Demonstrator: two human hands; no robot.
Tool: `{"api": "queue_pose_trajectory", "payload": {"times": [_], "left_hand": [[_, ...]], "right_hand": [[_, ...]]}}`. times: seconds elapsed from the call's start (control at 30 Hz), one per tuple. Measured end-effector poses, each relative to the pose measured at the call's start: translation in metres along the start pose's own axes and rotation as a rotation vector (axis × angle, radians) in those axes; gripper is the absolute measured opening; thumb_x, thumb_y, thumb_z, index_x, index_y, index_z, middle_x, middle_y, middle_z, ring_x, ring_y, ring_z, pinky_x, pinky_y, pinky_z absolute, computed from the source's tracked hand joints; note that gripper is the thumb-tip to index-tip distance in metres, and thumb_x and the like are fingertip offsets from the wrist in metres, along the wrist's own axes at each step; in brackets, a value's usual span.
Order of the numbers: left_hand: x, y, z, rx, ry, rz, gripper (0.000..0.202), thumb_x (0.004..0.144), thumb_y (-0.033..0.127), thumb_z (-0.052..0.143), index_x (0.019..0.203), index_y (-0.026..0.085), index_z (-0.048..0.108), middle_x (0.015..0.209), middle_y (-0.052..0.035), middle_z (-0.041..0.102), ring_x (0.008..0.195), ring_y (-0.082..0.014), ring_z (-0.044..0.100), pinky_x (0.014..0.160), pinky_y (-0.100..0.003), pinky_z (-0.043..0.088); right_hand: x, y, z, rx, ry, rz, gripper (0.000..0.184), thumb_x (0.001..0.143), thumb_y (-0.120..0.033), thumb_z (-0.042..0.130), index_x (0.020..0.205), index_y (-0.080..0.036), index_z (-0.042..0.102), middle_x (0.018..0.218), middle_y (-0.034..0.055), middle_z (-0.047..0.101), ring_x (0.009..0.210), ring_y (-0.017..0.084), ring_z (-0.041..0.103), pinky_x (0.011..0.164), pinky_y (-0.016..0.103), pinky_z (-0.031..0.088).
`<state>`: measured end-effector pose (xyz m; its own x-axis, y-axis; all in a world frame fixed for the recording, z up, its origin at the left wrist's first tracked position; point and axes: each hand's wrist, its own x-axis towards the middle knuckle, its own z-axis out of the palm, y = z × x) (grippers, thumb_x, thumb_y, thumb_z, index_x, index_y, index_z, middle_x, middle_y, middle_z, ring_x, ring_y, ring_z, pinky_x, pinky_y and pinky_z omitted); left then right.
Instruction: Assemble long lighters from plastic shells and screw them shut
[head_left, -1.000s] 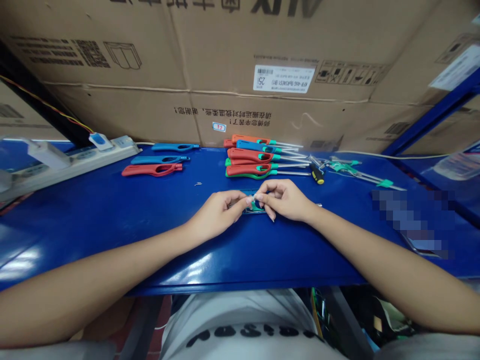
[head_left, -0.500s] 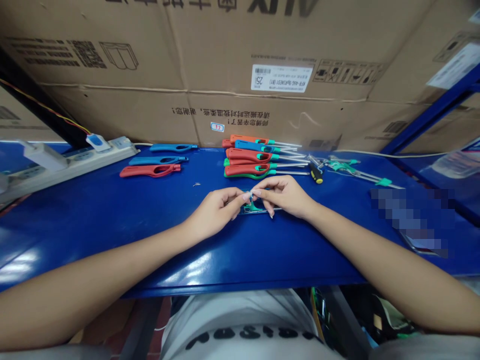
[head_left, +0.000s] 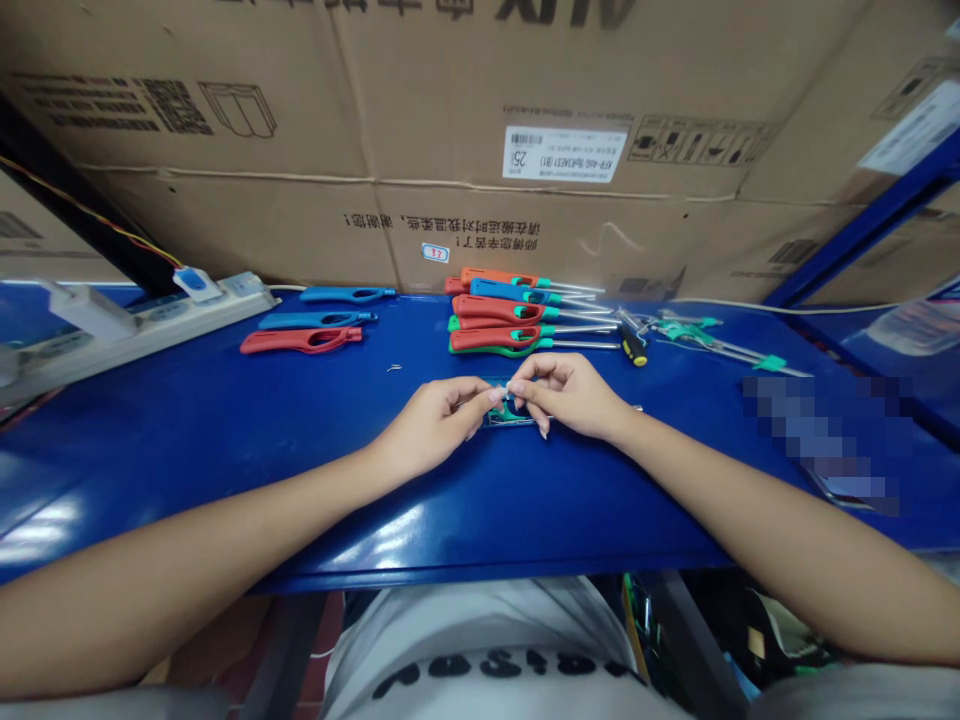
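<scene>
A partly built utility lighter [head_left: 517, 418], with a blue handle and a green trigger part, lies on the table beneath my hands, mostly covered by them. My left hand [head_left: 439, 420] is closed at its left end, thumb against forefinger. From the right, my right hand [head_left: 574, 395] pinches with thumb and forefinger just above the green trigger part. Something tiny and pale shows between the fingertips, too small to name. The metal tip of the lighter's tube pokes out past my right wrist.
Several finished-looking lighters [head_left: 495, 312] are stacked behind my hands. Blue and red handle shells [head_left: 304, 341] lie left, near a power strip [head_left: 150, 335]. A black-and-yellow screwdriver [head_left: 634, 347] and green-and-metal lighter rods [head_left: 712, 345] lie right. A cardboard box [head_left: 435, 130] stands behind.
My right fingertips have shifted slightly right, leaving a small gap from the left ones. The other things have not moved.
</scene>
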<state>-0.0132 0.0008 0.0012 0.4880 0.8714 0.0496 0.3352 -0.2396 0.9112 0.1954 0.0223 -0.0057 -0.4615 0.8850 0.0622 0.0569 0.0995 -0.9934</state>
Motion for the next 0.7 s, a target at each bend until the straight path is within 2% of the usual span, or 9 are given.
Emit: {"api": "queue_pose_trajectory", "payload": {"times": [0.13,0.27,0.4,0.53,0.63,0.7], "left_hand": [[0.001,0.0,-0.003,0.041,-0.008,0.021,0.04,0.1,0.046,0.048,0.077,0.016,0.06,0.06,0.0049,0.05,0.054,-0.0102,0.044,0.055,-0.024,0.034],[0.001,0.006,-0.013,0.252,-0.013,0.102,0.044,0.102,0.045,0.045,0.075,0.016,0.065,0.065,0.0013,0.059,0.061,-0.0129,0.053,0.062,-0.026,0.039],[-0.001,0.014,-0.025,0.533,-0.026,0.244,0.033,0.102,0.037,0.047,0.102,0.019,0.075,0.089,-0.0049,0.066,0.087,-0.0189,0.063,0.078,-0.029,0.044],[-0.001,0.015,-0.03,0.585,-0.094,0.168,0.029,0.099,0.037,0.052,0.111,0.019,0.072,0.092,-0.0053,0.07,0.084,-0.0196,0.065,0.075,-0.03,0.045],[0.0,0.011,-0.03,0.574,-0.106,0.11,0.024,0.097,0.039,0.057,0.105,0.019,0.069,0.089,-0.0035,0.072,0.079,-0.0191,0.065,0.074,-0.03,0.046],[0.001,0.008,-0.03,0.614,-0.106,0.139,0.021,0.097,0.036,0.059,0.099,0.019,0.069,0.091,-0.0044,0.071,0.086,-0.0205,0.065,0.078,-0.031,0.047]], "right_hand": [[-0.001,-0.002,0.002,-0.035,0.014,-0.004,0.045,0.075,-0.057,0.078,0.078,-0.015,0.061,0.066,-0.002,0.066,0.038,0.006,0.055,0.039,0.019,0.046],[0.0,-0.003,0.003,-0.032,0.013,-0.003,0.045,0.076,-0.058,0.076,0.079,-0.016,0.061,0.066,-0.0015,0.067,0.037,0.006,0.053,0.038,0.02,0.047],[0.002,-0.002,0.001,-0.053,0.028,0.01,0.044,0.081,-0.059,0.072,0.08,-0.016,0.063,0.065,-0.0009,0.067,0.036,0.006,0.051,0.035,0.02,0.047],[0.005,-0.001,-0.004,-0.037,0.074,0.026,0.041,0.082,-0.057,0.07,0.081,-0.016,0.064,0.072,0.0003,0.07,0.034,0.005,0.05,0.033,0.02,0.046],[0.006,-0.001,-0.007,-0.031,0.077,0.033,0.038,0.084,-0.054,0.069,0.082,-0.016,0.064,0.073,0.0002,0.07,0.035,0.004,0.05,0.032,0.019,0.044],[0.006,-0.001,-0.008,-0.03,0.076,0.035,0.037,0.084,-0.053,0.069,0.082,-0.016,0.064,0.074,0.0001,0.07,0.035,0.004,0.051,0.032,0.019,0.045]]}}
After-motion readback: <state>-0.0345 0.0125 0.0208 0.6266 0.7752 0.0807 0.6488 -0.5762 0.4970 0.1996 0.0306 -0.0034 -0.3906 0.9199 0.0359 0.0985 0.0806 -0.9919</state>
